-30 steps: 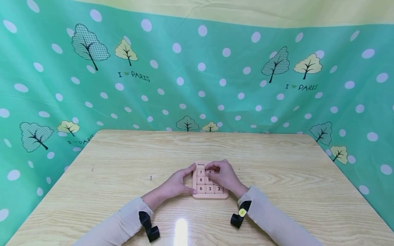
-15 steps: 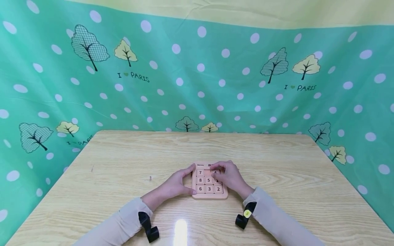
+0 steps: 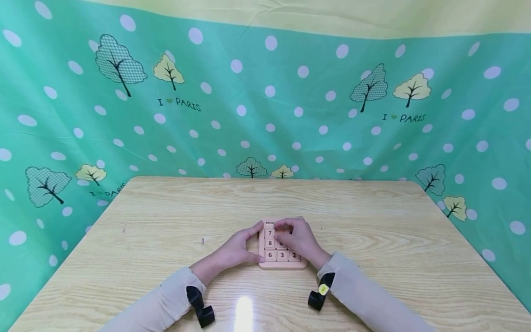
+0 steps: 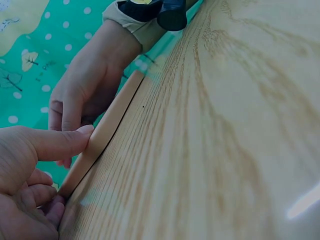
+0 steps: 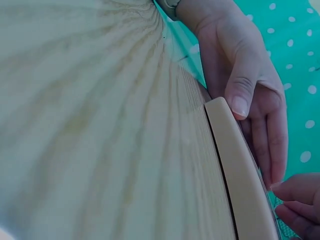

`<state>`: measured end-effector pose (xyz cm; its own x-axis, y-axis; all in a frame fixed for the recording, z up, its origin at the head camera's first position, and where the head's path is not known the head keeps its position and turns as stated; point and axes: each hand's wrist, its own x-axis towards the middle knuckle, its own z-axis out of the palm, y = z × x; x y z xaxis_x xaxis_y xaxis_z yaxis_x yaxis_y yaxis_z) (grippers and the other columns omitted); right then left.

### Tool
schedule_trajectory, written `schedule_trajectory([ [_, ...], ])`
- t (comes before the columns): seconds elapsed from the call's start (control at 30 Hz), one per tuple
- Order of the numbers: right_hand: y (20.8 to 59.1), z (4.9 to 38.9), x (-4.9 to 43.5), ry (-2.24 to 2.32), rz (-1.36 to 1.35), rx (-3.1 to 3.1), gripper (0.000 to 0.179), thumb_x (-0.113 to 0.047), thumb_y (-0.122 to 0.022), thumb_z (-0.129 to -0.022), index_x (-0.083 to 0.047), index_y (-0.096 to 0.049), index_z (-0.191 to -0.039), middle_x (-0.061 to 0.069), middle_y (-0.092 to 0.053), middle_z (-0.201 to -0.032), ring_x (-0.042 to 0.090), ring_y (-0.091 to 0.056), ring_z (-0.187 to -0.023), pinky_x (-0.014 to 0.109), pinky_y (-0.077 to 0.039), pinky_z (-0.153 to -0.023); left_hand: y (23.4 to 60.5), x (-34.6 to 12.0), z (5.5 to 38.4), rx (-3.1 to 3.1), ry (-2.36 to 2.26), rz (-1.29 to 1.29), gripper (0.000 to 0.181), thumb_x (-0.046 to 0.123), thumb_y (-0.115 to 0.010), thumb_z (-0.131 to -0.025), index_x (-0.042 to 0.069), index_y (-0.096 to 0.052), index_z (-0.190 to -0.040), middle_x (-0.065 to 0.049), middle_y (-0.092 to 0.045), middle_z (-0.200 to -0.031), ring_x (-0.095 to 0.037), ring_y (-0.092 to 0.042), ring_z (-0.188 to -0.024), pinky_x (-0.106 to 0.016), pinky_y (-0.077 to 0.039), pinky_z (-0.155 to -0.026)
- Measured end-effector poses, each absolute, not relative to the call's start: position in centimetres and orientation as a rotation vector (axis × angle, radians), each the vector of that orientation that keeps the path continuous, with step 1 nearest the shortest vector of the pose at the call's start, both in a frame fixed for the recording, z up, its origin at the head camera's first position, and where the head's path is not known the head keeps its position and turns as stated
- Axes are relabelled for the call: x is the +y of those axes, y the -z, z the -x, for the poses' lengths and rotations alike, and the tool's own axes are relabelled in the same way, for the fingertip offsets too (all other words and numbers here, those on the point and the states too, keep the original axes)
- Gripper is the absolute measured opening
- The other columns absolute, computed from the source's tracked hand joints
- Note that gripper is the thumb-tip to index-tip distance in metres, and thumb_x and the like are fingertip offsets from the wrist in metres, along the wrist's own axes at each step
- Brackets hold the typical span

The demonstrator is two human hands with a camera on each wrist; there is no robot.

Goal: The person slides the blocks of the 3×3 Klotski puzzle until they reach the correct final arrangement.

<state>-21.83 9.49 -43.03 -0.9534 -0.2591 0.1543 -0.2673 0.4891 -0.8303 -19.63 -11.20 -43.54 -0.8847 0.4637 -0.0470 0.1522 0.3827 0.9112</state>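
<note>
A pink number slide puzzle (image 3: 271, 265) lies flat on the table, with tiles 7, 8, 6 and 3 plainly showing. My left hand (image 3: 238, 248) grips its left side, thumb at the lower left corner and fingers at the upper left. In the left wrist view, the left thumb (image 4: 60, 143) presses the frame's edge. Over the top rows is my right hand (image 3: 299, 237), bent fingertips touching near the 7 tile (image 3: 269, 233). It partly covers the 5 and 4 tiles and hides the top middle slot. From the right wrist view, the right fingers (image 5: 297, 190) sit close above the board.
The wooden table (image 3: 174, 203) spreads around the puzzle, with a small dark mark (image 3: 202, 241) to the left. A green dotted curtain (image 3: 265, 101) hangs behind it. Black camera straps (image 3: 201, 308) circle both wrists.
The right hand first moved right, and the 4 tile shifted from the top middle to the top right. Now that hand is back leftward, beside the 7. My left hand stays put.
</note>
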Motion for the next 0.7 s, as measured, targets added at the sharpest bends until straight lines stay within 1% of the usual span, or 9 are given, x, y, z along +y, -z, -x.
schedule_trajectory([
  [0.17, 43.1, 21.9, 8.2, -1.476, -0.495, -2.701, 0.025, -0.008, -0.075, -0.074, -0.007, -0.072, -0.099, 0.003, -0.063, -0.094, 0.017, -0.045, -0.089, 0.031, -0.041, -0.079, 43.5, -11.2, 19.6, 2.362, -1.494, -0.560, 0.095, 0.012, -0.081, -0.071, 0.001, -0.025, -0.147, -0.012, -0.026, -0.153, -0.028, -0.019, -0.142, -0.044, -0.014, -0.116],
  [0.37, 43.1, 21.9, 7.2, -1.427, -0.465, -2.713, 0.025, -0.009, -0.077, -0.073, -0.007, -0.072, -0.098, 0.002, -0.066, -0.093, 0.016, -0.044, -0.087, 0.029, -0.040, -0.075, 43.4, -11.1, 19.6, 2.380, -1.486, -0.578, 0.095, 0.011, -0.081, -0.070, 0.000, -0.026, -0.146, -0.013, -0.026, -0.152, -0.031, -0.020, -0.141, -0.046, -0.014, -0.115],
  [0.7, 42.9, 21.8, 6.9, -1.413, -0.500, -2.683, 0.023, -0.005, -0.075, -0.074, -0.007, -0.072, -0.097, 0.004, -0.066, -0.093, 0.018, -0.046, -0.090, 0.031, -0.042, -0.078, 43.2, -11.0, 19.4, 2.337, -1.553, -0.574, 0.094, 0.006, -0.081, -0.069, -0.001, -0.028, -0.146, -0.014, -0.026, -0.152, -0.032, -0.020, -0.141, -0.046, -0.013, -0.115],
])
